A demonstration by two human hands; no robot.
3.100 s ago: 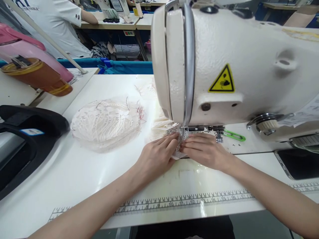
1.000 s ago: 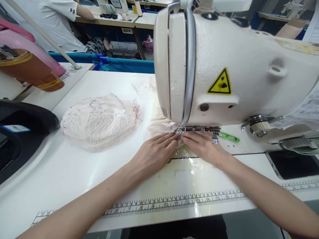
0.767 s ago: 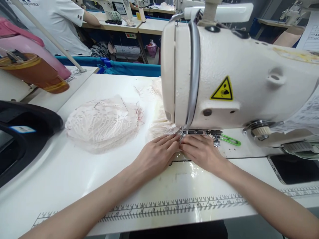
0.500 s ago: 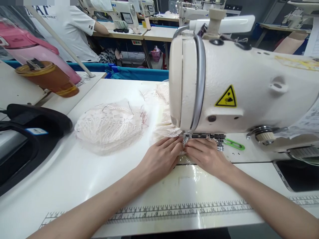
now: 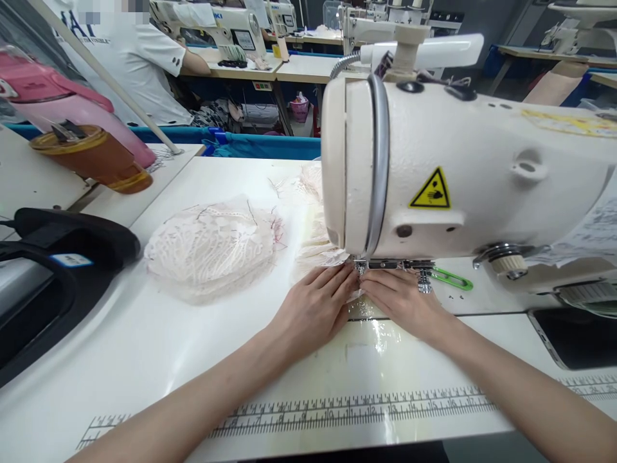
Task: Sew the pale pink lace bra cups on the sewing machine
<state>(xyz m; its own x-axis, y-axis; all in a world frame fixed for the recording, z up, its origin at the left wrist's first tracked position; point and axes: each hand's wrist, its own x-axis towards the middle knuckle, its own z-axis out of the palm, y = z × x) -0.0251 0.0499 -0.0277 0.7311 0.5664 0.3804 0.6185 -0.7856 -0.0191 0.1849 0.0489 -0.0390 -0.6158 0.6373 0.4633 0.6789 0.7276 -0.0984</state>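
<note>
Pale lace fabric [image 5: 318, 247] lies gathered on the sewing machine's bed, partly hidden behind the machine head [image 5: 357, 167]. My left hand [image 5: 315, 305] comes in from the left, its fingers closed together on the lace beside the presser foot [image 5: 360, 265]. From the other side my right hand [image 5: 402, 299] holds the same fabric, fingertips close to the left ones. Only a small bit of lace shows between the hands, and both thumbs are mostly hidden. Left of my hands rests a separate oval lace piece [image 5: 216, 251] with loose dark threads.
A black iron [image 5: 72, 257] stands at the left, below a brown cup [image 5: 96, 157] and a pink bottle [image 5: 72, 96]. Right of my hands lie a green thread snip [image 5: 450, 278] and a phone [image 5: 573, 337]. A ruler [image 5: 337, 415] marks the front edge. A person [image 5: 130, 64] sits beyond.
My fingertips have drawn closer together at the presser foot, covering more of the lace between them. The view has shifted slightly; the other things lie as before.
</note>
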